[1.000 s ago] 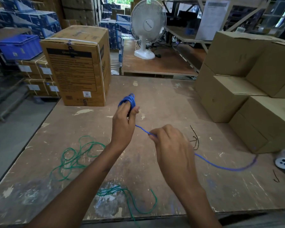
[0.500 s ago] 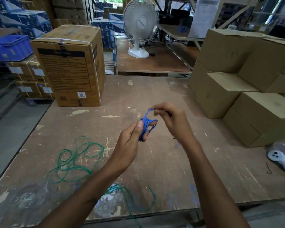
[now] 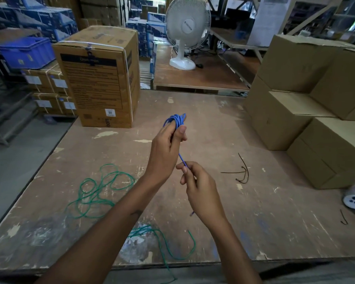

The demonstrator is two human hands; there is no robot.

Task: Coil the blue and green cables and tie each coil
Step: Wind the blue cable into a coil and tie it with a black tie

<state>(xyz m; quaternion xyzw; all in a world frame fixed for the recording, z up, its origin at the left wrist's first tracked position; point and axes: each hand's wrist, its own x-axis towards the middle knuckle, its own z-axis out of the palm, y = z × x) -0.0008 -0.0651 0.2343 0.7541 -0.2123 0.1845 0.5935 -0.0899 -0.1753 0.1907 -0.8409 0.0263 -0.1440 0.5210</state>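
From my feed, the blue crate (image 3: 27,52) at ten o'clock sits on stacked cartons; I cannot see into it. The printed carton (image 3: 99,78) at eleven o'clock and the plain cartons (image 3: 307,111) stacked at two o'clock are all closed, so their contents are hidden.

The left hand (image 3: 166,148) is raised over the middle of the table (image 3: 223,124), fingers and thumb curled round the blue cable (image 3: 175,119), whose coil sticks out above the fist. One strand runs down toward five o'clock into the right hand (image 3: 201,189), which pinches it between thumb and forefinger; the cable's free tip pokes out below that hand. The green cable (image 3: 98,187) lies loose on the table at eight o'clock, trailing off the near edge at six o'clock. Black ties (image 3: 243,171) lie at three o'clock, well apart from both hands.

Half a second ago the hands were together at the coil, the right laying a loop on it. Now the right hand has dropped back toward me, drawing out a short straight length, and the left has lifted the coil higher. The green cable has not moved.
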